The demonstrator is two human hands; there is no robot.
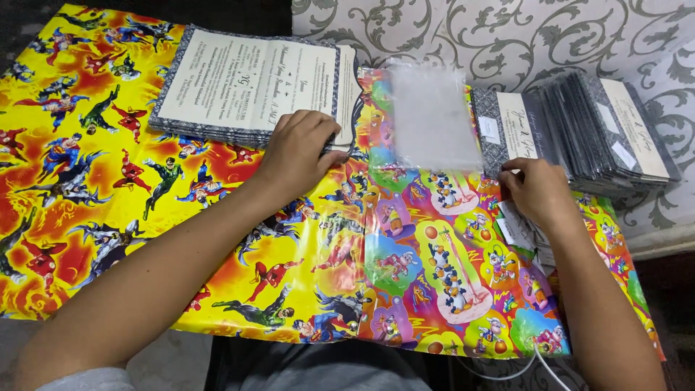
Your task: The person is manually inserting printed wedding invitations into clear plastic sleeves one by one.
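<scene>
My left hand [300, 148] rests flat, grip apart, on the card stack [250, 83] at worktop's far edge; right hand [536, 190] pinches a clear sleeve [431, 119] w/ card — light, slippery, floppy, so I'd hold its edge.

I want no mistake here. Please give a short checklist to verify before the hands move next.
1. Left hand rests on the open card stack: ok.
2. Right hand touches the folded card: ok.
3. Clear sleeve lies between the two hands: ok.
4. Sleeve mouth open: cannot tell, it is blurred.
5. Folded stack at right stands neat: ok.
6. Small paper slips loose under the right wrist: not ok.
</scene>
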